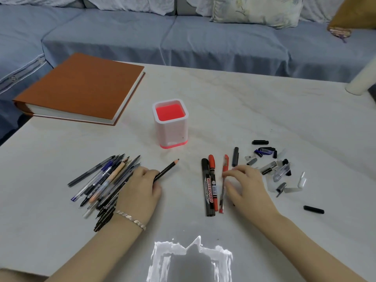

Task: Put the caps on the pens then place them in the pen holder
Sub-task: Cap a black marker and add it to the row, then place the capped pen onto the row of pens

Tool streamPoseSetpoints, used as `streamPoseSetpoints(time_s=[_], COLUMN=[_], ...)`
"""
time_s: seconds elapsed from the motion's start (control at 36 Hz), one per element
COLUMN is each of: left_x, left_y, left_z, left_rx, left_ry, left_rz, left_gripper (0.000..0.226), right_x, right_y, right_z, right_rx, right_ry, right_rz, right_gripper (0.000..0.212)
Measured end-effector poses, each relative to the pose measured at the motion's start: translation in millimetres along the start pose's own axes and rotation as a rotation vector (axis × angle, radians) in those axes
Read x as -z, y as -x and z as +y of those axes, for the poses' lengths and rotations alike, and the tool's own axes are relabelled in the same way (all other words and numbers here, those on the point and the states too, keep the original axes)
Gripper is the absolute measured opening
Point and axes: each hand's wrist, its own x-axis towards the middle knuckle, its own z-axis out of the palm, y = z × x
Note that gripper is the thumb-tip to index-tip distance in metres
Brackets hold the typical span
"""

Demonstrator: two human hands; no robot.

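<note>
Pale marbled table before a blue sofa; brown book far left. Left hand grips a dark pencil beside heaped pens. Right hand pinches a red pen, beside a red marker and a black marker lettered "WHITEBOARD". White pen holder stands mid-table; loose caps lie right.

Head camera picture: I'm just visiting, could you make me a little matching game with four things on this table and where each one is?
Things: 1 pen holder; 2 brown book; 3 black pencil; 4 loose caps.
Places: a gripped by the left hand; b right of the right hand; c far left corner; d standing mid-table.
Pairs: 1d, 2c, 3a, 4b.
</note>
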Motion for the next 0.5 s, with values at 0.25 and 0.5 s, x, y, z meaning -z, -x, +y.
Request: streamPoseSetpoints(time_s=[0.25, 0.5], left_x=[-17, -23], left_y=[0, 5], left_z=[52, 78], left_rx=[-0.089, -0.127], left_ry=[0.287, 0.345], left_rz=[-0.147, -0.256], left_gripper=[0.019, 0.027], right_x=[54, 73], right_y=[14, -26], right_z=[61, 95], right_rx=[-0.222, -0.405], right_ry=[0.015, -0.062], right_rz=[-0.008, 0.237], right_gripper=[0.019, 0.041])
